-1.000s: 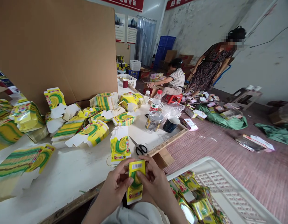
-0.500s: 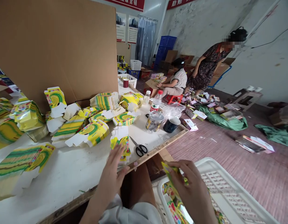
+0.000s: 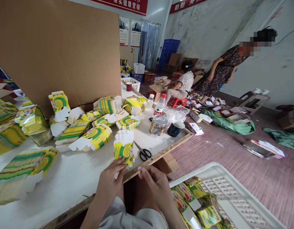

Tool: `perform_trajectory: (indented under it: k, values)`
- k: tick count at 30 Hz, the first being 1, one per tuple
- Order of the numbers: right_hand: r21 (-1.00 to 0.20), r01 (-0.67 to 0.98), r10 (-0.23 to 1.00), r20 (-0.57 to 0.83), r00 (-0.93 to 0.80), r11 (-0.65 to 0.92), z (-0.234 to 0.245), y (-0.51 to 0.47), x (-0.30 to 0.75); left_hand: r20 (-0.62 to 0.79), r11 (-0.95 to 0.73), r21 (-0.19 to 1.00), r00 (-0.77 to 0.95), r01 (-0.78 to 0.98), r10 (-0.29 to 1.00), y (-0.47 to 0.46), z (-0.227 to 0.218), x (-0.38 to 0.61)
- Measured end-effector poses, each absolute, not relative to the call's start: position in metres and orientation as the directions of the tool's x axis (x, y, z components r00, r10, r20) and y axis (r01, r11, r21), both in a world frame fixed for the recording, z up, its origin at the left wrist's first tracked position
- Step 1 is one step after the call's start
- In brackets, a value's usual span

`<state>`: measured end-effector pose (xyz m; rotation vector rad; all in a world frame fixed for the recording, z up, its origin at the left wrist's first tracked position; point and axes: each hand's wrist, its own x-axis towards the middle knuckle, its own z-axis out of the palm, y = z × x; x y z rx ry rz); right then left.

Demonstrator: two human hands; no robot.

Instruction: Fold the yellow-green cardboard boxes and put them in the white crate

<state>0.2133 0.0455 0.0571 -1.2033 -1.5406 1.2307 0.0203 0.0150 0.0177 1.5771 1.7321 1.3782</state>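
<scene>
My left hand reaches to a small stack of flat yellow-and-green cartons near the table's front edge; its fingertips touch the stack's lower edge. My right hand hovers just right of it by the table edge, fingers loosely curled, holding nothing. A white plastic crate at my lower right holds several folded yellow-green cartons.
The white table carries more carton piles, black scissors, a glass jar, a dark mug and a water bottle. A big cardboard sheet stands behind. One person sits and another stands among boxes on the floor, far right.
The folded carton I held in both hands went with my right hand into the crate. That hand has come back empty to the table edge; my left hand reached the flat stack.
</scene>
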Motion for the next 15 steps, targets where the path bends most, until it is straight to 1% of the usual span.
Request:
perform_trajectory:
  k: [3,5,7,9,10,11,12,13,14,15]
  values:
    - [-0.995,0.096,0.982,0.002,-0.188,0.02,0.051,0.045,0.206,0.332,-0.155,0.857,-0.296,0.492,0.896,0.012,0.027,0.025]
    - [-0.998,0.021,0.983,-0.054,-0.177,-0.051,0.049,0.046,0.204,0.417,-0.251,0.836,-0.268,0.487,0.869,0.007,0.034,0.032]
    - [-0.99,-0.071,0.977,-0.104,-0.186,-0.119,0.049,0.048,0.203,0.511,-0.396,0.794,-0.152,0.462,0.846,0.002,0.041,0.041]
    - [-0.972,-0.183,0.974,-0.112,-0.197,-0.148,0.05,0.05,0.204,0.545,-0.495,0.769,-0.011,0.404,0.838,-0.003,0.043,0.049]
    - [-0.961,-0.236,0.975,-0.1,-0.199,-0.146,0.052,0.05,0.206,0.531,-0.498,0.783,0.016,0.372,0.847,-0.005,0.043,0.053]
    - [-0.951,-0.274,0.976,-0.086,-0.201,-0.14,0.054,0.05,0.207,0.505,-0.473,0.814,-0.008,0.336,0.863,-0.006,0.043,0.055]
    - [-0.946,-0.295,0.976,-0.073,-0.205,-0.133,0.055,0.05,0.209,0.467,-0.43,0.857,-0.076,0.283,0.881,-0.006,0.043,0.057]
    - [-0.945,-0.3,0.974,-0.063,-0.217,-0.128,0.056,0.049,0.21,0.414,-0.381,0.903,-0.167,0.198,0.895,-0.006,0.043,0.058]
    - [-0.947,-0.295,0.97,-0.056,-0.235,-0.127,0.057,0.048,0.211,0.335,-0.326,0.942,-0.254,0.077,0.907,-0.005,0.044,0.058]
    - [-0.949,-0.289,0.965,-0.055,-0.255,-0.13,0.058,0.046,0.21,0.239,-0.271,0.96,-0.302,-0.071,0.923,-0.003,0.046,0.058]
